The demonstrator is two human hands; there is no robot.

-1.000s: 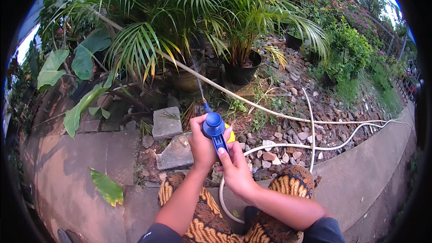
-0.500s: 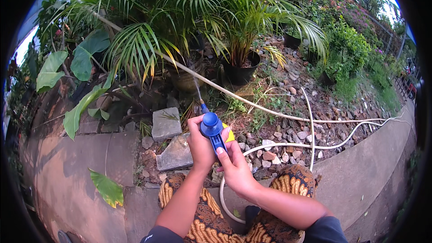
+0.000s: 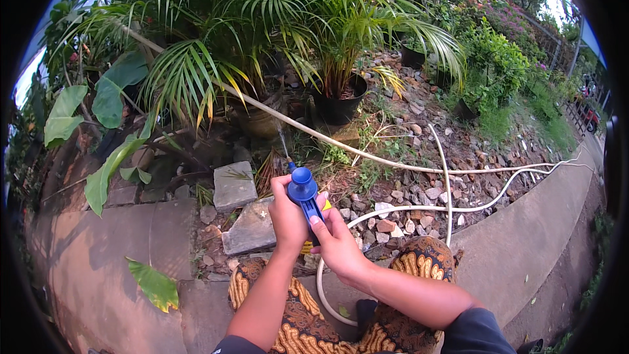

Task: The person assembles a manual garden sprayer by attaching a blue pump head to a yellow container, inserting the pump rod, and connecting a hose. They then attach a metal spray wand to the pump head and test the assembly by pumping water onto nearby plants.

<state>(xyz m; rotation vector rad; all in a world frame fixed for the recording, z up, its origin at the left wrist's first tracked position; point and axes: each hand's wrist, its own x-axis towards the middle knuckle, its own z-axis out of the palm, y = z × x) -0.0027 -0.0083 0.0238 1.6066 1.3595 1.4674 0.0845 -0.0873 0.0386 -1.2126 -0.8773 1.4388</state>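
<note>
Blue plastic above, yellow below: holding a sprayer (image 3: 303, 187) out in front of the patterned knees (image 3: 422, 269), between both hands. Clasping its left side with the curled fingers of the left hand (image 3: 287, 215); gripping its handle with the fingers of the right hand (image 3: 339, 241), thumb included. Sending a thin jet of water (image 3: 282, 136) forward, toward a round pot (image 3: 257, 122) beneath palm fronds (image 3: 187, 78). Nearby, grey stone blocks (image 3: 234, 185) to the left, pale hoses (image 3: 419, 208) across rubble to the right.
</note>
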